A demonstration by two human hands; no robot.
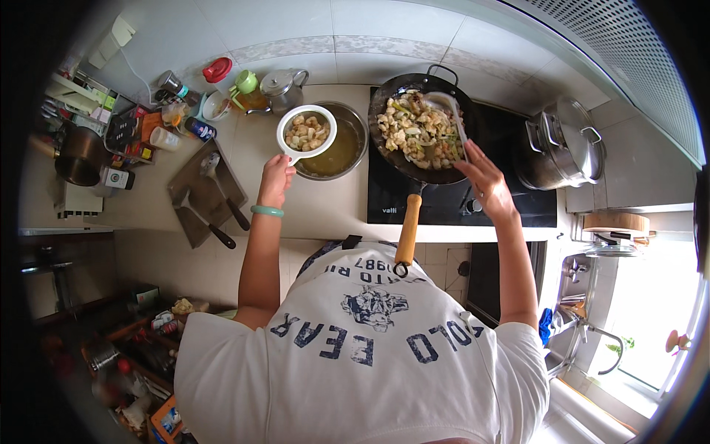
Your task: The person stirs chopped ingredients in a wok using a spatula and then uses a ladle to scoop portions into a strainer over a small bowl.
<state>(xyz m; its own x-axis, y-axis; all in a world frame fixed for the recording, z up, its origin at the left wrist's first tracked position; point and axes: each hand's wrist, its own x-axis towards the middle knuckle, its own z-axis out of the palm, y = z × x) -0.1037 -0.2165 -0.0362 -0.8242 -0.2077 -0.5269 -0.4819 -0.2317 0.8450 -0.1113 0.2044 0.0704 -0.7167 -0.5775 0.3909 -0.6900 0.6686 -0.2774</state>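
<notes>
My left hand [275,176] grips the handle of a white-rimmed strainer [330,135]. Pale cooked pieces [307,134] lie in the strainer, which is over the left part of a metal bowl [363,145] of yellowish liquid. A dark wok [383,87] with a wooden handle [409,227] stands on the black cooktop, full of chopped meat-like pieces and pale green vegetable slices [416,133]. At the wok's right side my right hand [488,180] holds a translucent utensil [460,119], its curved end in the food.
A metal tray [183,225] with a ladle and a turner sits at the left. Behind are a metal teapot [283,89], a green-topped oil jug [247,91] and spice jars. Stacked steel pots [566,144] stand right of the wok, on the black cooktop's [460,211] far side.
</notes>
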